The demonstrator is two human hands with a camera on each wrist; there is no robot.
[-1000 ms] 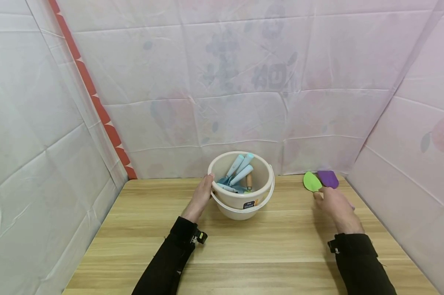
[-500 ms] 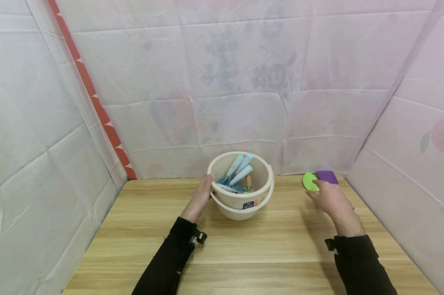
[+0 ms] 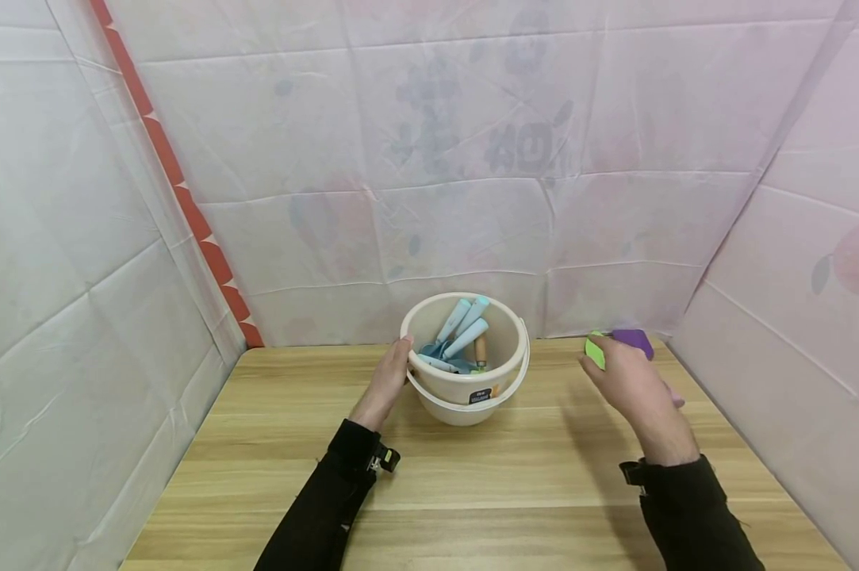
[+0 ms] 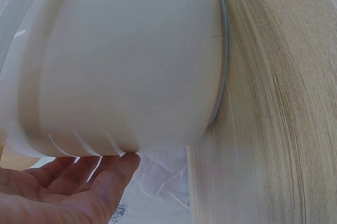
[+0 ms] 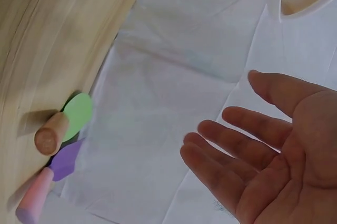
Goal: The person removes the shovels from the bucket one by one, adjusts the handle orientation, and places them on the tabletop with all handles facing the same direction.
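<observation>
The left hand (image 3: 389, 382) rests flat against the bucket (image 3: 465, 357) on the counter (image 3: 472, 476), its grip wide. The right hand (image 3: 625, 381), grip wide and holding nothing, hovers over the green (image 3: 594, 350) and purple (image 3: 634, 342) trowels. The bucket's dark label (image 3: 480, 396) is unreadable.

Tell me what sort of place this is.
Probably a makeshift recording booth, not a lived-in room: creased sheets hang as walls on three sides of a bare wooden table, which holds only a bucket of small garden tools.
</observation>
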